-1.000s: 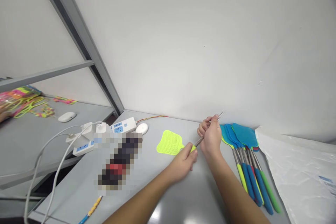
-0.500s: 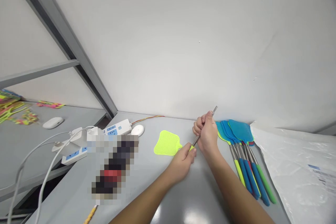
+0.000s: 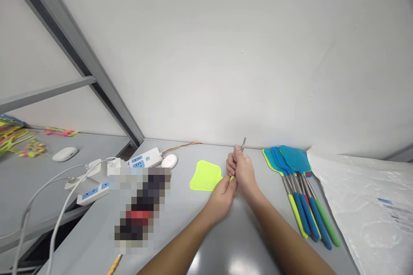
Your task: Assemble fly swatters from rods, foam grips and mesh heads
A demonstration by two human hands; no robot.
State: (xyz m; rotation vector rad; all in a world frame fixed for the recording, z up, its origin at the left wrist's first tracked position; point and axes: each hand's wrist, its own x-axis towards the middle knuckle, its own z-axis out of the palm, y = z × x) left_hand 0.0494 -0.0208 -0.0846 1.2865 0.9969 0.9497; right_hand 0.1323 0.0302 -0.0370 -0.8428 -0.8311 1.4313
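Note:
My left hand [image 3: 223, 197] is closed low over the table around the yellow grip [image 3: 232, 178] of a thin metal rod. Just above it, almost touching, my right hand [image 3: 241, 167] wraps round the metal rod [image 3: 243, 142], whose silver tip pokes out past the thumb. Left of both hands lies a perforated yellow fly swatter head [image 3: 205, 175]; its neck runs in by my left fingers, which hide whether it joins anything. To the right a row of fly swatters [image 3: 300, 189] rests, with blue heads, metal shafts and blue, yellow or green grips.
A clear plastic bag [image 3: 361, 197] covers the table's right side. On the left are a power strip [image 3: 146, 157] with plugs and cables, a round white object [image 3: 169, 161] and a pixelated dark item [image 3: 142, 206]. A white wall [image 3: 226, 73] stands behind the table.
My right hand has moved down and left, close against my left hand. The rod length seen between the hands is gone, and a shorter tip shows above. My left hand has barely shifted.

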